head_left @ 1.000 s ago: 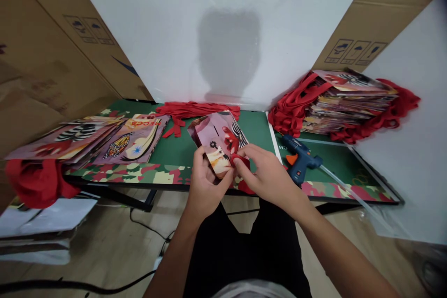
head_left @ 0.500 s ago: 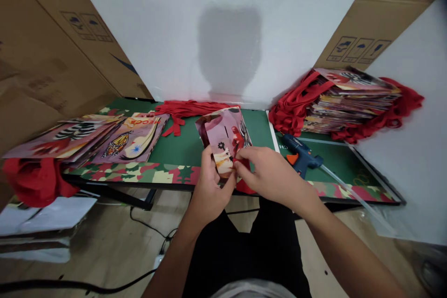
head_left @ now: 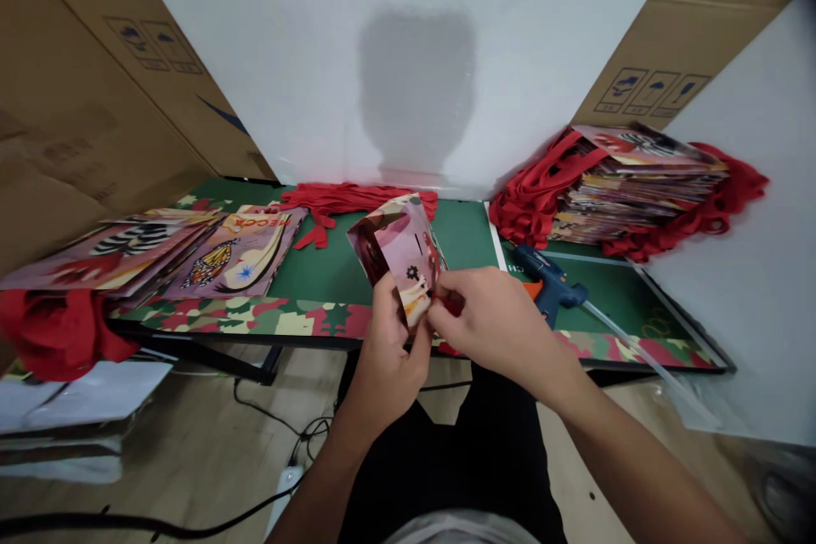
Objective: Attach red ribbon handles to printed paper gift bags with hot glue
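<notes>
Small workshop-like packing corner walled in by cardboard.
A green worktop (head_left: 465,229) holds a stack of printed paper pieces (head_left: 637,195) with red ribbons (head_left: 541,195) and a blue glue gun (head_left: 558,289). Behind it stand a white board (head_left: 306,59) and brown cardboard (head_left: 64,102) printed with shipping symbols; cables (head_left: 153,525) and a power strip (head_left: 284,497) lie on the floor (head_left: 204,459).

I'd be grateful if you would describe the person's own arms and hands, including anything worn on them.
The left hand and right hand are both bare, with no gloves. No sleeve, watch or bracelet shows on either visible forearm.
</notes>
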A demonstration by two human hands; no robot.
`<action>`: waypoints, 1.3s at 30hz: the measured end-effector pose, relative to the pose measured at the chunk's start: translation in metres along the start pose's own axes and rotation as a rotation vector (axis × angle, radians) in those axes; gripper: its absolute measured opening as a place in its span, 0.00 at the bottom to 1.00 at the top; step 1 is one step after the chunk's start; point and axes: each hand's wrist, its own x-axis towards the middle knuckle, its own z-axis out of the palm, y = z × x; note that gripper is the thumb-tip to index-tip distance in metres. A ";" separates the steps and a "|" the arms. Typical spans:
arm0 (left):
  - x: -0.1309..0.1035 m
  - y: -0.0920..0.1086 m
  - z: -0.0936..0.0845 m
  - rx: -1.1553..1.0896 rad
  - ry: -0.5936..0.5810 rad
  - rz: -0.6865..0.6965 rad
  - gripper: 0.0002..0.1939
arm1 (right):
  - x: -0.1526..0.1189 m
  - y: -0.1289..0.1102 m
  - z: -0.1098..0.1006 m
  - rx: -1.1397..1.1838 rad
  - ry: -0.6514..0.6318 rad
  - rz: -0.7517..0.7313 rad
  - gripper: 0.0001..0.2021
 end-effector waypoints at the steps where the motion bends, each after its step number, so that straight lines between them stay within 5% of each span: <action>1: -0.001 0.000 -0.001 0.015 0.000 0.007 0.27 | 0.000 0.001 -0.002 0.013 -0.024 -0.008 0.10; 7: -0.002 -0.003 -0.008 0.159 -0.023 0.034 0.26 | 0.001 0.011 -0.008 0.137 -0.095 -0.014 0.08; 21: 0.004 0.015 -0.008 0.359 0.010 -0.002 0.23 | 0.003 0.036 0.036 0.617 0.211 -0.187 0.10; 28: 0.012 0.019 -0.018 0.437 -0.006 -0.023 0.11 | -0.002 0.043 0.030 0.702 0.018 -0.173 0.03; 35: 0.017 0.023 -0.027 0.565 -0.084 -0.136 0.12 | -0.001 0.036 0.022 0.578 0.064 -0.272 0.06; 39: 0.019 0.028 -0.029 0.727 -0.156 -0.084 0.11 | 0.005 0.038 0.020 0.617 -0.039 -0.234 0.07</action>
